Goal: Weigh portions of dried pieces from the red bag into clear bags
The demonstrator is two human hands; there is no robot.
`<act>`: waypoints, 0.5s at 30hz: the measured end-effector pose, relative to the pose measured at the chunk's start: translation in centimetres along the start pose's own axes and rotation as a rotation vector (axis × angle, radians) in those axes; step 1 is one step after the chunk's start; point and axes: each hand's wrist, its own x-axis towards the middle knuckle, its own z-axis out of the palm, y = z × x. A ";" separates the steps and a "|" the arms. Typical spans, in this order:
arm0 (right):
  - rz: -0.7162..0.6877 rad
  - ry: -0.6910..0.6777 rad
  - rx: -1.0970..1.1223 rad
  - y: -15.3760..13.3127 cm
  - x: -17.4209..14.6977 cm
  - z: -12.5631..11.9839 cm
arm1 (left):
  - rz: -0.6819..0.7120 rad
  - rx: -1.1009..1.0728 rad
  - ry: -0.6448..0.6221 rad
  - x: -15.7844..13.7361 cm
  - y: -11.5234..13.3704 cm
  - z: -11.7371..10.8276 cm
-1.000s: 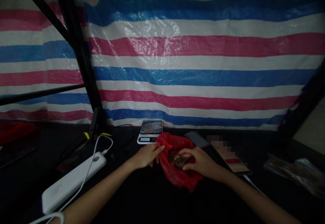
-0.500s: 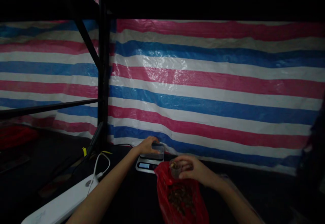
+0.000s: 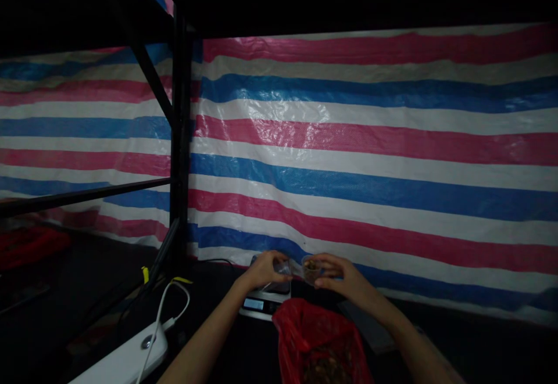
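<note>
My right hand (image 3: 337, 273) is closed around a small clear plastic cup (image 3: 311, 269) with brown, nut-like pieces in it. My left hand (image 3: 265, 269) grips a clear plastic container (image 3: 283, 267) whose exact shape I cannot make out. The two clear pieces are close together; whether they touch I cannot tell. Below my left hand lies a digital kitchen scale (image 3: 267, 306) with a lit display. A red plastic bag (image 3: 300, 320), its mouth spread open and many brown pieces inside, stands in front of the scale and below the cup.
A white power strip (image 3: 126, 352) with a white cable lies at the left front. Behind the dark table hangs a striped plastic sheet (image 3: 349, 146). A black metal post (image 3: 178, 140) rises at the back left. Another red bag (image 3: 32, 247) is at far left.
My right hand has lifted the cup from over the red bag up toward my left hand. My left hand has raised the clear container off the scale. The view has shifted slightly.
</note>
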 end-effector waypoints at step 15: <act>-0.092 0.282 -1.116 -2.9 -1.6 -0.7 | 0.071 -0.917 -0.128 0.4 5.3 -0.2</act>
